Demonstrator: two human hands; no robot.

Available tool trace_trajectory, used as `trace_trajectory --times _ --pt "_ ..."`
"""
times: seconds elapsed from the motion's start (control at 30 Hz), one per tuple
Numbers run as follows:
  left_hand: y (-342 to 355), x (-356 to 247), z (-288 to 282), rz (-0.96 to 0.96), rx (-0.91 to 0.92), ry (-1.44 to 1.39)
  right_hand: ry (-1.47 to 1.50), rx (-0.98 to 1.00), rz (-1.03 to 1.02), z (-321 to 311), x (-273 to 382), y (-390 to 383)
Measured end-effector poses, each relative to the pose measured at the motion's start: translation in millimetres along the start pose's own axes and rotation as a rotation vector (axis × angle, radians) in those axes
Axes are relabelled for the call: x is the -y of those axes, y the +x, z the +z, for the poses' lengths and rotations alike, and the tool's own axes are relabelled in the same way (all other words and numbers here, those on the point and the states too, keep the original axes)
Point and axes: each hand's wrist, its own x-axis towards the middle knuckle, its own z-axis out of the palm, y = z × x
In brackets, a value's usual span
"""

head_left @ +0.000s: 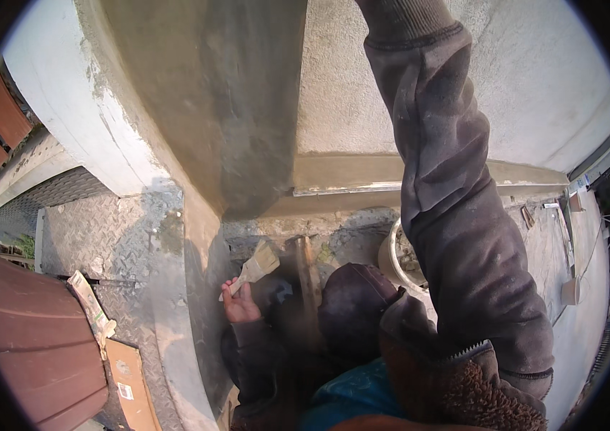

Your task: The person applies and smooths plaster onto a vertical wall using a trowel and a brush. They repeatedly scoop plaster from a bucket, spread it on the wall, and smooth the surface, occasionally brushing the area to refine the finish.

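Low in front of me, my left hand (pixel 242 305) is closed around the handle of a wide, pale-bristled paintbrush (pixel 262 262). Its bristles point up and to the right, apart from the wall. My right arm, in a dusty dark sleeve (pixel 449 165), stretches upward across the view, and its hand is cut off beyond the top edge. Ahead stands a smooth grey-brown plastered wall (pixel 247 93), with a darker patch down its right part. To its right is a rough whitish wall (pixel 352 93) with a ledge at its foot.
A round bucket (pixel 393 251) stands partly behind my right sleeve. An upright wooden piece (pixel 308 273) is beside my knee. On the left are a white pillar (pixel 79 108), patterned paving (pixel 89 230), a flattened piece of cardboard (pixel 132 384) and a brown metal panel (pixel 32 337).
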Motion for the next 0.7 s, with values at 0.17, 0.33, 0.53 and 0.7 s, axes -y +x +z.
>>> trace_trajectory --times 0.17,0.33,0.53,0.7 --pt "-16.4 -11.2 28.2 0.053 0.003 -0.012 0.178 0.195 -0.126 37.3 -7.1 -281.0" --pt "-24.7 -25.5 65.3 -0.073 0.147 -0.18 0.967 0.606 0.371 -54.0 -5.4 -324.7" --pt "-66.7 -5.7 151.6 -0.127 0.304 -0.142 1.274 0.485 0.423 -63.6 -16.2 -280.0" --pt "-72.0 -6.8 88.4 -0.073 0.081 0.038 1.237 0.042 0.397 -11.9 -49.4 -172.8"
